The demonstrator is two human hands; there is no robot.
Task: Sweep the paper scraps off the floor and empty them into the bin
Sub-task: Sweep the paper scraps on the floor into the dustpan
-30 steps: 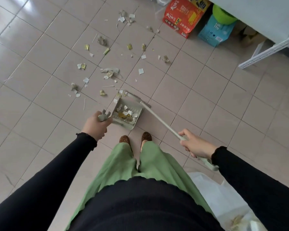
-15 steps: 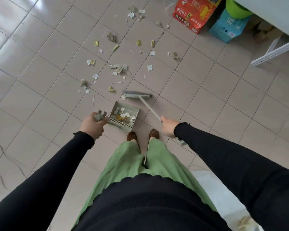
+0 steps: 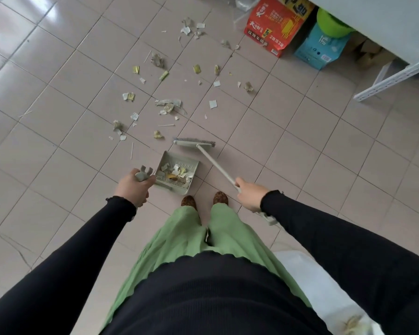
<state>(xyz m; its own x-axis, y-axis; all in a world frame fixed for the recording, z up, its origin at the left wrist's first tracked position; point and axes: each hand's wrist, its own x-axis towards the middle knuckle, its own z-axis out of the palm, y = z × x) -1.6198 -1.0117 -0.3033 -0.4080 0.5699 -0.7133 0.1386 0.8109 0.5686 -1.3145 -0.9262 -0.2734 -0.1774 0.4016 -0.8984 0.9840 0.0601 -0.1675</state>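
1. Left hand (image 3: 133, 187) gripped round the dustpan handle (image 3: 143, 174). The dustpan (image 3: 163, 163) sits low just ahead of the shoes (image 3: 188, 201), with some scraps inside.
2. Right hand (image 3: 249, 195) wrapped round the broom (image 3: 215, 163) shaft. The brush head is just beyond the pan.
3. Paper scraps (image 3: 168, 105) lie scattered over the tiles past the brush, toward a red box (image 3: 276, 25).
4. White bag (image 3: 312, 281) at lower right, beside the right sleeve.
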